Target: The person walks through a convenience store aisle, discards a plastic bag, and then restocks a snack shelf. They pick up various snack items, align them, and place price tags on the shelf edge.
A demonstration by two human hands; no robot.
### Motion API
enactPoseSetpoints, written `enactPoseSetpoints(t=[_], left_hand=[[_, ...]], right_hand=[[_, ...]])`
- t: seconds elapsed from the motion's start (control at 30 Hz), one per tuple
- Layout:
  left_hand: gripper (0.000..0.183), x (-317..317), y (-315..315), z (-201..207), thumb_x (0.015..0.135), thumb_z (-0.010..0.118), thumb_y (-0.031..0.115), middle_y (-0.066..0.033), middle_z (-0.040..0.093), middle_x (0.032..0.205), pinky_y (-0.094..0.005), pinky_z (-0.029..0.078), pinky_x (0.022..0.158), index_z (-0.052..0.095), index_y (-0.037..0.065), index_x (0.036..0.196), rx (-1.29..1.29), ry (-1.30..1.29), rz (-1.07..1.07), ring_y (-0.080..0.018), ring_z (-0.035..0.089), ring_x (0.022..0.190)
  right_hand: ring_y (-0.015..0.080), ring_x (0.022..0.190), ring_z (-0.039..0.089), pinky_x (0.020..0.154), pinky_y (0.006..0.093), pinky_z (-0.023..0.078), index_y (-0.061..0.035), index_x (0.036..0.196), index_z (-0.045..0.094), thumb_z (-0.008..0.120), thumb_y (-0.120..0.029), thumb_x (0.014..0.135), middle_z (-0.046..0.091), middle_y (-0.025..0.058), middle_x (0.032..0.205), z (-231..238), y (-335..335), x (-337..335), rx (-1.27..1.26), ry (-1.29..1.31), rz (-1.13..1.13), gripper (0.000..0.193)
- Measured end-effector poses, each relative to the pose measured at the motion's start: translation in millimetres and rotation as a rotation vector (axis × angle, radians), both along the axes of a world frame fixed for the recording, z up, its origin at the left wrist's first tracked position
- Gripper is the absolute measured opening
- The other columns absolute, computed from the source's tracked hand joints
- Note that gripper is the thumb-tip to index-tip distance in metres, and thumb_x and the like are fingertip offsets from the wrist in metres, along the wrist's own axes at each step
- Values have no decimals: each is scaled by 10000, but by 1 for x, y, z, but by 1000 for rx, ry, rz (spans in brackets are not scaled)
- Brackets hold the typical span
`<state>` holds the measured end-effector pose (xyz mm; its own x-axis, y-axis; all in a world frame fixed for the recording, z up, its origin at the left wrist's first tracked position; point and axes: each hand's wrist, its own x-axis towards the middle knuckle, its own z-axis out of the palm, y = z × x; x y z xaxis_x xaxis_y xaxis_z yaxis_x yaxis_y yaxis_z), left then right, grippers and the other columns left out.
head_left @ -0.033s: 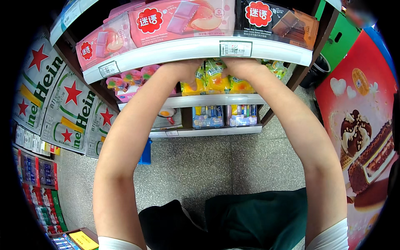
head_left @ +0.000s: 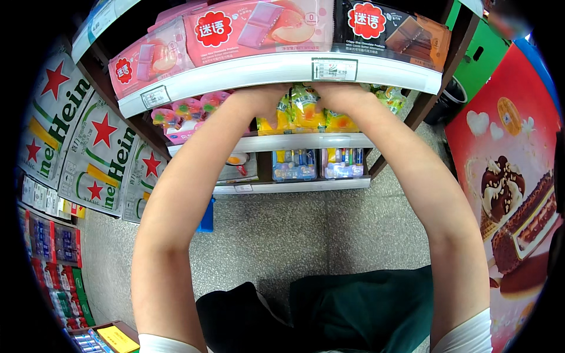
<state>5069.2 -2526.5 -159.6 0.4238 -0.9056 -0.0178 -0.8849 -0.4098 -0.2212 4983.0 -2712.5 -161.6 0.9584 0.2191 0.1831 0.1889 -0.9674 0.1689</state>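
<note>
Two hands: left hand [head_left: 268, 100] and right hand [head_left: 338, 94] both reach under the lip of the upper shelf [head_left: 276, 70], onto the second shelf [head_left: 306, 141].
Packets: yellow-green snack packets [head_left: 303, 109] stand in a row at the front of the second shelf, between the two hands; both hands touch them.
Fingers: hidden behind the upper shelf edge and the packets; I cannot tell whether they are spread, closed or pinching.
Doing it well: my judgement is that the packets want support from both sides at once, hands level, so the row stays upright and none tips off the front edge.
Packet feel: glossy film, soft and crinkly by the look, likely slippery and easily squashed.
Shelves: white, smooth, curved-looking edges with small price tags [head_left: 334, 69]; dark wooden side posts.
Above: flat pink boxes [head_left: 253, 26] and a dark box [head_left: 388, 29], stiff card with a sheen.
Left of the packets: pink packs with round coloured sweets [head_left: 188, 112].
Below: small clear-fronted packs [head_left: 294, 165] on the lowest shelf.
Floor: speckled grey stone [head_left: 282, 235], matt.
Sides: green-and-white cartons with red stars [head_left: 88, 153] at left; a red ice-cream poster [head_left: 512, 182] at right.
</note>
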Motion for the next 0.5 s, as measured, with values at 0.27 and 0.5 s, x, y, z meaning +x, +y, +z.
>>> enactPoseSetpoints(t=[0.27, 0.5], left_hand=[[921, -1, -2, -5, 591, 924, 225, -217, 573, 1370, -415, 396, 1119, 512, 6, 1385, -18, 94, 75, -382, 515, 1302], [548, 2, 5, -1, 942, 635, 401, -207, 611, 1318, -428, 438, 1060, 556, 52, 1357, -247, 265, 129, -385, 568, 1225]], right_hand=[[376, 1398, 417, 1165, 471, 342, -121, 1449, 467, 852, -206, 711, 487, 182, 1474, 1, 6, 2, 63, 77, -38, 837], [393, 1120, 618, 981, 464, 481, -14, 1236, 626, 747, -335, 851, 652, 229, 1195, 25, -13, -53, 293, 6, -153, 516]])
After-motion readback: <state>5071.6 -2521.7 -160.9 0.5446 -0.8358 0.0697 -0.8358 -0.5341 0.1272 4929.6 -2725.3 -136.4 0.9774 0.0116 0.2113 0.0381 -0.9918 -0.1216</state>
